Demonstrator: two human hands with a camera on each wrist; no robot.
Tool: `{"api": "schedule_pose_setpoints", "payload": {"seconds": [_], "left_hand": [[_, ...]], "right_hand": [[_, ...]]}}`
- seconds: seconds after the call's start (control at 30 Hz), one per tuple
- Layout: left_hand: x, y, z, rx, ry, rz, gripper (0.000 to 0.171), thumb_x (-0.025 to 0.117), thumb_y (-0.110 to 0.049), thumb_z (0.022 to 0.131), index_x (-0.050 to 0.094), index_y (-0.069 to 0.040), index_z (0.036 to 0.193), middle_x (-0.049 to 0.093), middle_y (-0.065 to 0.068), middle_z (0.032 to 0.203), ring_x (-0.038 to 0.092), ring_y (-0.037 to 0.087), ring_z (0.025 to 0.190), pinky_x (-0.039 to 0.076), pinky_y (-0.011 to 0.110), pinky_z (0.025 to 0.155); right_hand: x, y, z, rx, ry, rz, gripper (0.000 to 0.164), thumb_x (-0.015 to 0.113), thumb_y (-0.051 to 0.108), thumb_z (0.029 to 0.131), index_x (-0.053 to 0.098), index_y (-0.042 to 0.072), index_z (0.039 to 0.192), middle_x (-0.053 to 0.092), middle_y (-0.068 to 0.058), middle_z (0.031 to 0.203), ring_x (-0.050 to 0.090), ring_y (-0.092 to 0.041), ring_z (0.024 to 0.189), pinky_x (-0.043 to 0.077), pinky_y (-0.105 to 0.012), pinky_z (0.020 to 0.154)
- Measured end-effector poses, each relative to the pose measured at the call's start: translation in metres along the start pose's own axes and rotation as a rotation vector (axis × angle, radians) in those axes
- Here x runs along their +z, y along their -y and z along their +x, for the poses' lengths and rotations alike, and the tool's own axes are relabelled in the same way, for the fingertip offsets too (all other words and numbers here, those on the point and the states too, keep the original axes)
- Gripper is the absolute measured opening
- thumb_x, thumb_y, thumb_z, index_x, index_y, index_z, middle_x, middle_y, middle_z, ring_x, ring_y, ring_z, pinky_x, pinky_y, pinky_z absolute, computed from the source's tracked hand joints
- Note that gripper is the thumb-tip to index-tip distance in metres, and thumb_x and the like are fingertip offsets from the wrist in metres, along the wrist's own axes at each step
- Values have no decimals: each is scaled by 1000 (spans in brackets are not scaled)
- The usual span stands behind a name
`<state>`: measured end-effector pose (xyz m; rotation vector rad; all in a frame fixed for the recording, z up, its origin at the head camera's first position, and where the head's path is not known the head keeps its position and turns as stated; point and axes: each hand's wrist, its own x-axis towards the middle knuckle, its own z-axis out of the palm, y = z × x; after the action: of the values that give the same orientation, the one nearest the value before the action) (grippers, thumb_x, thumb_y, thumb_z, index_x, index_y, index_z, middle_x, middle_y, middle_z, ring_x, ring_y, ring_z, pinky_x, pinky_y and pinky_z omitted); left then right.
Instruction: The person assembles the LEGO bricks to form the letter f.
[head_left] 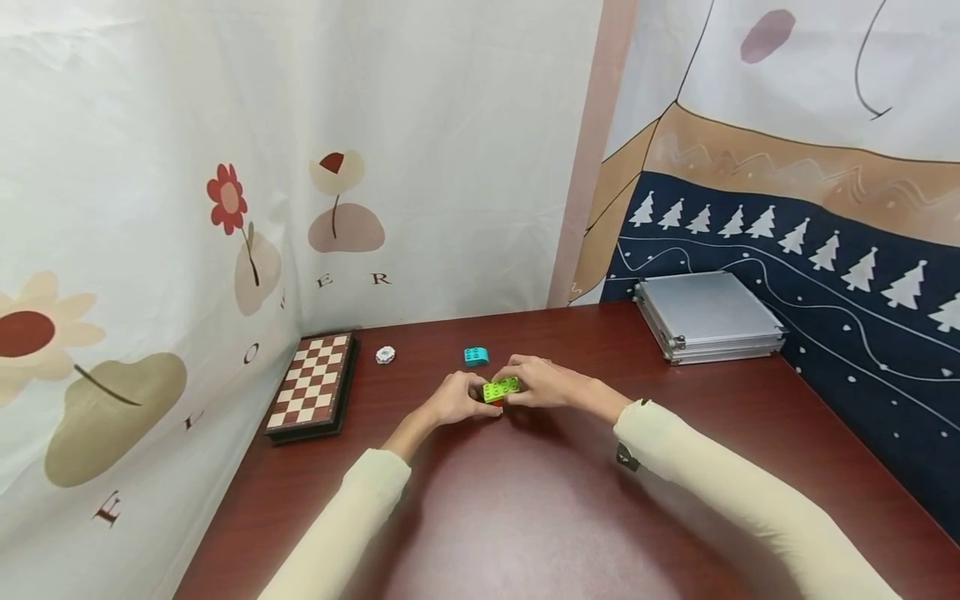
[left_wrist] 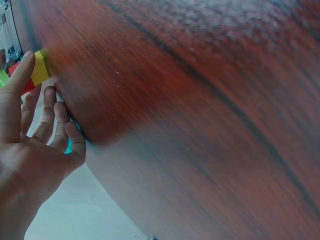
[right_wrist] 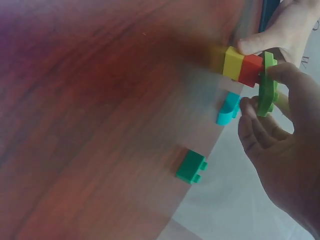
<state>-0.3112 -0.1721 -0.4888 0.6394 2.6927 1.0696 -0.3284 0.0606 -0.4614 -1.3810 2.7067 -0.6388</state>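
A small stack of toy building blocks stands between the hands at mid-table in the head view. Its yellow block is lowest, a red block sits above it, and a flat lime-green block with studs up lies on top, reaching out to the right. My left hand grips the yellow and red part, thumb on the near side. My right hand pinches the lime-green block between thumb and fingers. Just behind the stack lies a turquoise curved block. A dark green block shows in the right wrist view.
A checkered board box lies at the left table edge. Near it sits a small white many-sided piece. Silver flat cases are stacked at the back right. Printed curtains hang behind the table's far edge.
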Motion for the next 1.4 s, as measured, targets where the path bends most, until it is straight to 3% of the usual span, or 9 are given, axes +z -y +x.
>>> {"api": "schedule_pose_setpoints", "payload": {"seconds": [0.23, 0.53, 1.4], "left_hand": [[0, 1, -1, 12, 7, 5, 33, 90, -27, 84, 77, -10, 109, 72, -5, 83, 61, 7, 65, 50, 25, 58], [2, 3, 0, 20, 7, 1, 31, 89, -27, 85, 77, -11, 109, 73, -6, 83, 63, 6, 65, 51, 24, 59], [-1, 3, 0, 25, 4, 10, 27, 89, -29, 85, 77, -13, 104, 69, -6, 74, 58, 5, 62, 48, 23, 58]], "right_hand": [[12, -6, -4, -26, -78, 99, 33, 73, 27, 99, 72, 12, 129, 64, -4, 112, 54, -12, 85, 48, -26, 72], [17, -10, -5, -25, -166, 141, 30, 80, 28, 94, 78, 14, 121, 64, 1, 96, 54, -11, 78, 47, -22, 66], [19, -7, 2, -3, -161, 168, 31, 80, 28, 94, 79, 13, 120, 62, 2, 89, 53, -14, 78, 46, -22, 66]]}}
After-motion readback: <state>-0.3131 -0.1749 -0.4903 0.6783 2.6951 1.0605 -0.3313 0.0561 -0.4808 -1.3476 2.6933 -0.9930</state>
